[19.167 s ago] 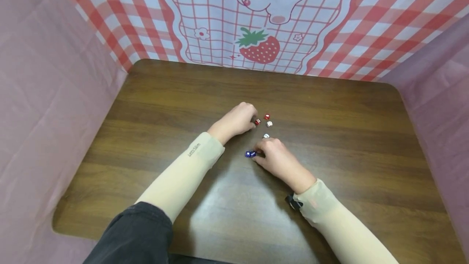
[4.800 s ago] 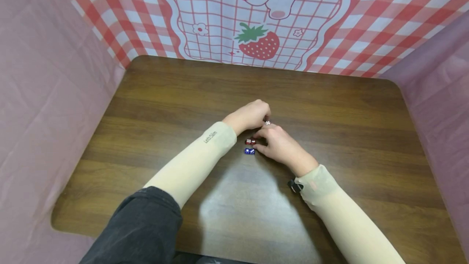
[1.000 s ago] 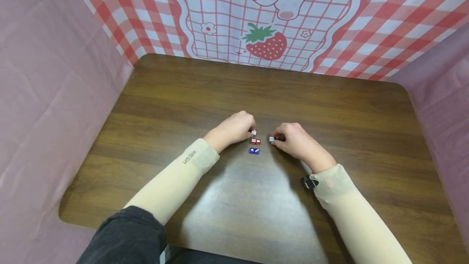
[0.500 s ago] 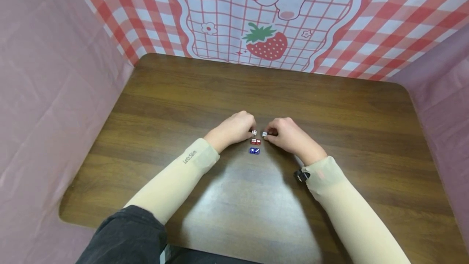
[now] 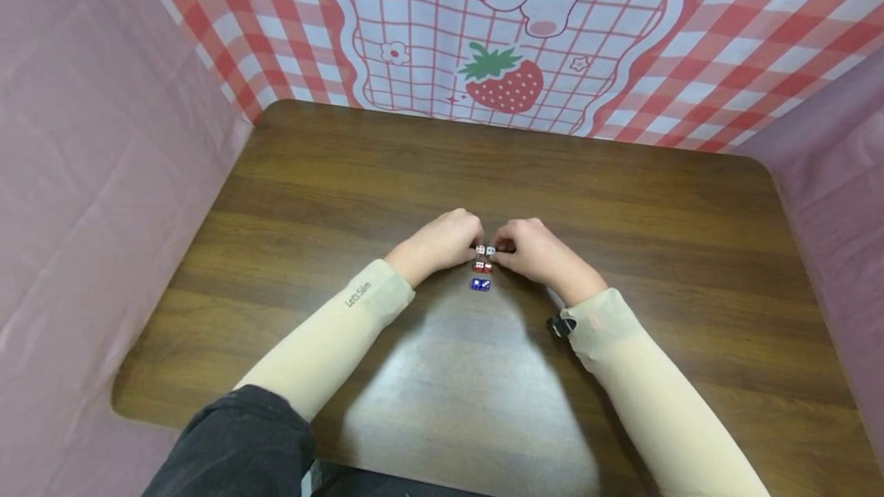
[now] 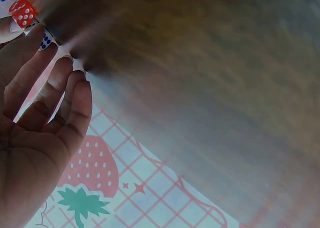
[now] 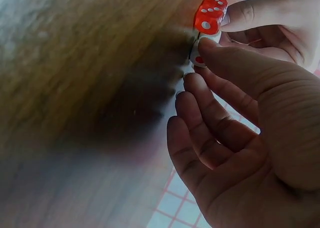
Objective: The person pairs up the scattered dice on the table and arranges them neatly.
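My left hand (image 5: 442, 240) pinches a white die (image 5: 479, 250) between thumb and fingers, on the table at the middle. Close against it on the right is a second white die (image 5: 491, 250), pinched by my right hand (image 5: 535, 251). Just nearer to me two red dice (image 5: 483, 268) lie side by side, and nearer still two blue dice (image 5: 480, 284) form another pair. In the left wrist view the thumb and fingertips partly cover a white die (image 6: 46, 41) with blue pips. A white die (image 7: 198, 60) with a red pip shows under the thumb in the right wrist view.
The brown wooden table (image 5: 345, 175) has rounded corners. A red-and-white checked cloth (image 5: 276, 29) with strawberry prints hangs behind it. Pink cloths (image 5: 90, 175) hang on both sides. A black strap (image 5: 562, 326) is at the right wrist.
My right hand has carried its white die leftward, up beside the one in my left hand, which has stayed still. Over the longer span the scattered red dice have come together in front of the blue pair.
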`<state>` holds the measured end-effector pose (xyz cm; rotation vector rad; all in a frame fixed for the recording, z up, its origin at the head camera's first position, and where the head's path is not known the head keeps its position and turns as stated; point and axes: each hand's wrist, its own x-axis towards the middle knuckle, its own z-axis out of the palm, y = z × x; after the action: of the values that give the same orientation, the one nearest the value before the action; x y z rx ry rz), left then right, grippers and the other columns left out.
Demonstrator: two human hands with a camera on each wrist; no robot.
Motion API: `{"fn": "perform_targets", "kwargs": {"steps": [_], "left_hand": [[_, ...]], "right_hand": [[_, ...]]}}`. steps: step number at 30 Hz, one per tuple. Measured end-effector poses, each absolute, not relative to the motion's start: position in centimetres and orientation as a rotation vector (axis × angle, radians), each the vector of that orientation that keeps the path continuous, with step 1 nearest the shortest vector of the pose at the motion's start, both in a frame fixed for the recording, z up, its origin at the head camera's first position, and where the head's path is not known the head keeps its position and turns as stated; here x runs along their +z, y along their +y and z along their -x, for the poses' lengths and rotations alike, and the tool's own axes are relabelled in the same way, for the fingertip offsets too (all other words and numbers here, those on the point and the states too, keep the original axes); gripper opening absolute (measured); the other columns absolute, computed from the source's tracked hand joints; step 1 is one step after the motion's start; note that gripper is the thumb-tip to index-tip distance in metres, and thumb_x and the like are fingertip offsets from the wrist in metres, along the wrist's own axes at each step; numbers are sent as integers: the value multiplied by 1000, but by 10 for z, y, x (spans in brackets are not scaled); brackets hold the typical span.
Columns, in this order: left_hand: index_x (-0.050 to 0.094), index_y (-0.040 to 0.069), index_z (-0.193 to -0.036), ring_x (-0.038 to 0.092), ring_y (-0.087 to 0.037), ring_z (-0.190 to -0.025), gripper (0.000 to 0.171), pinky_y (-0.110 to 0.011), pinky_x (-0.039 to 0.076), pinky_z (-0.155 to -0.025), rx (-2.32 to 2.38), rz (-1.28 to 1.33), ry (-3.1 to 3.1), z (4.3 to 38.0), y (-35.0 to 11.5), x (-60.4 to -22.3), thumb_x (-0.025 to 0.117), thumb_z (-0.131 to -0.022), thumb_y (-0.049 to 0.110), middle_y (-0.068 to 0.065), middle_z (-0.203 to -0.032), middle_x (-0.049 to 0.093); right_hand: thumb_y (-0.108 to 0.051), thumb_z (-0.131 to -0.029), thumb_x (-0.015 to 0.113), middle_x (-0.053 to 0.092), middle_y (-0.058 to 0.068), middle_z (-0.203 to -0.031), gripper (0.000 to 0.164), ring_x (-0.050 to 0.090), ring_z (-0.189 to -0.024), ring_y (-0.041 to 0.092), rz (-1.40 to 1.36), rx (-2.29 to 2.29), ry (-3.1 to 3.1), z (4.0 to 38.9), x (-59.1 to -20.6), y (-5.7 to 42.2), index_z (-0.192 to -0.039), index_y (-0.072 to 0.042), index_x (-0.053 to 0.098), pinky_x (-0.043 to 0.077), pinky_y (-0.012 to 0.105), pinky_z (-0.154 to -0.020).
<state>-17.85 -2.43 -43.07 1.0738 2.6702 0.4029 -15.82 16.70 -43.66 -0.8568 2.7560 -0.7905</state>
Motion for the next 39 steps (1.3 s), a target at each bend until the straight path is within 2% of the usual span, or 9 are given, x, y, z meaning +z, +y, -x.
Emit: {"fn": "perform_targets", "kwargs": {"steps": [29,39], "left_hand": [[75,15,-80,61,-19,-79,13,-33,50,-76,408,-1078,2643,178,-23,-429,77,-92,20,3,-77,65],[77,11,-90,62,-17,-79,13,-32,51,-77,463,-1086,2612,183,-30,-426,76,-93,24,0,-84,69]], "right_hand": [[-8,-82,83,69,4,-82,10,65,-75,18,891,-800,2748,157,-437,167,-88,-4,76,54,37,-72],[-9,-85,81,69,4,-85,11,66,-77,17,869,-809,2730,157,-436,171,-94,-3,77,54,37,-73]]}}
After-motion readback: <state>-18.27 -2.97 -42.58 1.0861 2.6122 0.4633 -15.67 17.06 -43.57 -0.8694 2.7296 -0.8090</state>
